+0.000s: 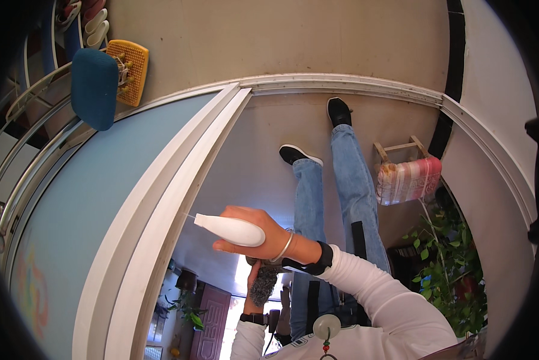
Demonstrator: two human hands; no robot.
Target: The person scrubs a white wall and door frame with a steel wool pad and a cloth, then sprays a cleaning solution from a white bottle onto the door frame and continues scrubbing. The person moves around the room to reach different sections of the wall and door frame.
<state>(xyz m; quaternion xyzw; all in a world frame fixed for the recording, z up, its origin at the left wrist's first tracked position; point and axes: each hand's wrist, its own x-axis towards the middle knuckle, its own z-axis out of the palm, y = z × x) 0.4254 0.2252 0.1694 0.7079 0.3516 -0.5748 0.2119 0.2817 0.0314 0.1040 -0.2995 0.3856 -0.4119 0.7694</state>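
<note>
My right hand (262, 229) is wrapped around a white spray bottle (230, 228), its nozzle pointing at the edge of a white sliding door frame (170, 198). A thin streak of liquid shows at the nozzle. Lower down and partly behind it, my left hand (255, 288) is closed on a grey, fuzzy cloth or scrubber (263, 286); the right arm and the bottle hide part of that hand. Frosted blue glass panels (116, 180) fill the door left of the frame.
A floor track (341, 83) crosses beyond my feet. A stool with a pink cushion (409, 180) and a leafy plant (454, 256) stand at right. At upper left are a blue seat (94, 89), a yellow stool (136, 72), metal rails and a shoe rack.
</note>
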